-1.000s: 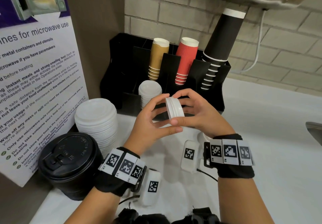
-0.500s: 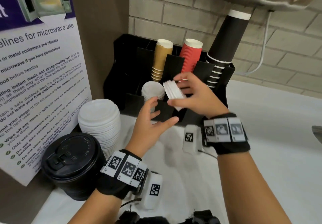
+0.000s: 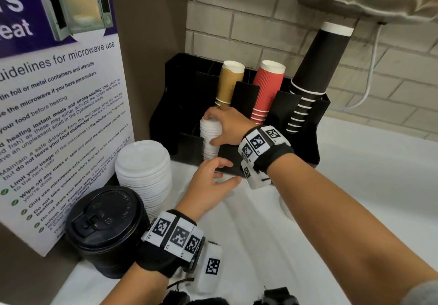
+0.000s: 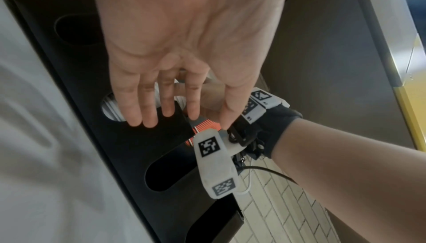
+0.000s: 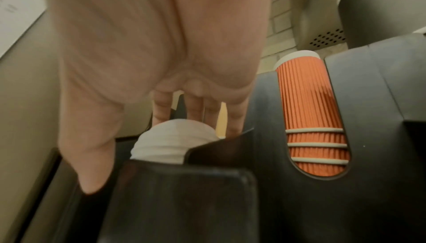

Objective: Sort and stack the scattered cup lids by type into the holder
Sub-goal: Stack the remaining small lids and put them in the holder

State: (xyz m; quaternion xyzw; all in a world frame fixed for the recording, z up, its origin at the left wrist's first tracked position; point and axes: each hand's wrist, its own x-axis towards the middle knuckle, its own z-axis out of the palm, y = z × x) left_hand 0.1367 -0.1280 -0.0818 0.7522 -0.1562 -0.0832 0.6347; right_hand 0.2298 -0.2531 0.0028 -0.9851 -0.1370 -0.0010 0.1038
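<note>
The right hand (image 3: pixel 228 126) reaches into the black holder (image 3: pixel 305 143) at the back of the white tabletop (image 3: pixel 355 186), its fingers (image 3: pixel 209 115) curled over the top of a stack of small white lids (image 3: pixel 209 138) and its thumb pressed against the stack's side. That stack stands in a front slot of the holder, just ahead of the column of tan cups (image 3: pixel 228 84). From the right wrist view the same white stack (image 5: pixel 175 143) shows under the fingertips, with the ribbed red cups (image 5: pixel 311 110) in the slot beside it. The left hand (image 3: pixel 208 183) hovers just in front of the holder, below the right hand, fingers loosely spread and holding nothing (the left wrist view shows its palm bare and fingers extended (image 4: pixel 161 101)). Off to the left, outside the holder, a taller stack of larger white lids (image 3: pixel 144 169) stands on the tabletop, and nearer the camera a stack of black lids (image 3: pixel 106 228) stands just beside it. A column of black cups (image 3: pixel 312 74) leans out of the holder's right end. A microwave notice (image 3: pixel 59 115) stands against the left wall.
</note>
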